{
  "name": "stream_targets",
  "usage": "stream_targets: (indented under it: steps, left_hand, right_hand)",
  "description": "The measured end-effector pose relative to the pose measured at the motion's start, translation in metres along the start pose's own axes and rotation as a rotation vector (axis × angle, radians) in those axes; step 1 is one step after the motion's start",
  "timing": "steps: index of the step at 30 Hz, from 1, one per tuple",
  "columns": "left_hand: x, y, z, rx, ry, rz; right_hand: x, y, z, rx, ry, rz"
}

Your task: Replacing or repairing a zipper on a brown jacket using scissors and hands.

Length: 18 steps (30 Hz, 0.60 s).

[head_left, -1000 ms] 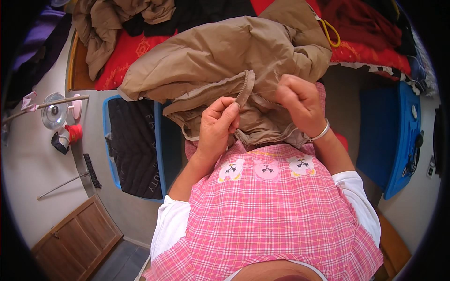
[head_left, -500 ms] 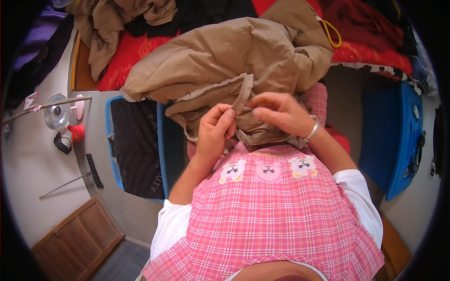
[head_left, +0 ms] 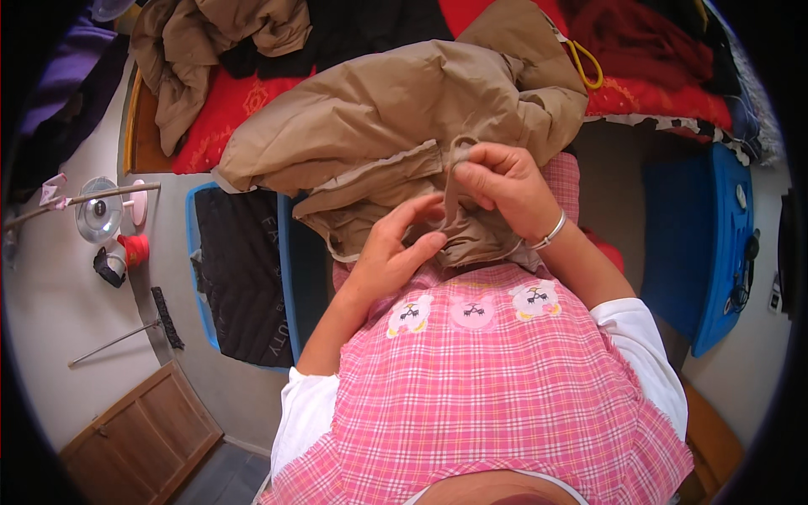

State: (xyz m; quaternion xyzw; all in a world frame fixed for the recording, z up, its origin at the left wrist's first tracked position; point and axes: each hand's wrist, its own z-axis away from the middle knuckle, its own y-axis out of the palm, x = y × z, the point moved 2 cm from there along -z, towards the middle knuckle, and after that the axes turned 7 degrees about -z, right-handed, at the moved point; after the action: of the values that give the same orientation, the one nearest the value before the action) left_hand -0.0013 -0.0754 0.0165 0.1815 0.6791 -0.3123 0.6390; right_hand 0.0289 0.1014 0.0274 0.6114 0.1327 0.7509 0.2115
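- Tan padded jacket [head_left: 379, 118] bunched at centre frame, spilling from twelve o'clock down toward the chest, lower hem resting against the pink checked apron [head_left: 497, 379].
- Right hand [head_left: 505, 189] just right of centre, fingers curled tight, thumb and forefinger pinched on a narrow tan strap [head_left: 452, 181] hanging from the jacket; silver bangle [head_left: 551, 231] on the wrist.
- Left hand [head_left: 391, 248] at about seven o'clock from the right one, fingers half bent, tips touching the lower end of the same strap; full closure on it impossible to tell.
- Both hands close together, nearly touching, with the strap running between them.
- Red patterned cover [head_left: 227, 109] under the jacket at ten to eleven o'clock, more crumpled tan clothing [head_left: 194, 50] piled at eleven.
- Dark red garment [head_left: 640, 42] at one o'clock, with a yellow loop [head_left: 585, 63] just beside it.
- Blue tub [head_left: 240, 278] holding black quilted cloth at nine o'clock, well below the bed edge.
- Second blue container [head_left: 715, 244] at three o'clock.
- Small fan [head_left: 99, 215] and red cup [head_left: 135, 250] on the pale floor at far nine o'clock.
- Wooden cabinet [head_left: 139, 433] at seven o'clock.
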Motion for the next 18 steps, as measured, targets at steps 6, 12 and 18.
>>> stream_targets:
  steps: [6,12,18]
  left_hand:
    - [-0.012,-0.002,-0.016,0.231,-0.085,0.058]
    - [-0.006,-0.004,-0.004,0.329,-0.134,-0.002]
    - [0.002,0.000,0.003,0.363,-0.223,0.029]
  right_hand:
    - [0.001,0.004,0.004,-0.053,-0.011,-0.038]
    - [-0.004,-0.022,-0.001,-0.177,-0.073,-0.317]
    - [0.011,-0.009,-0.003,-0.166,-0.140,-0.123]
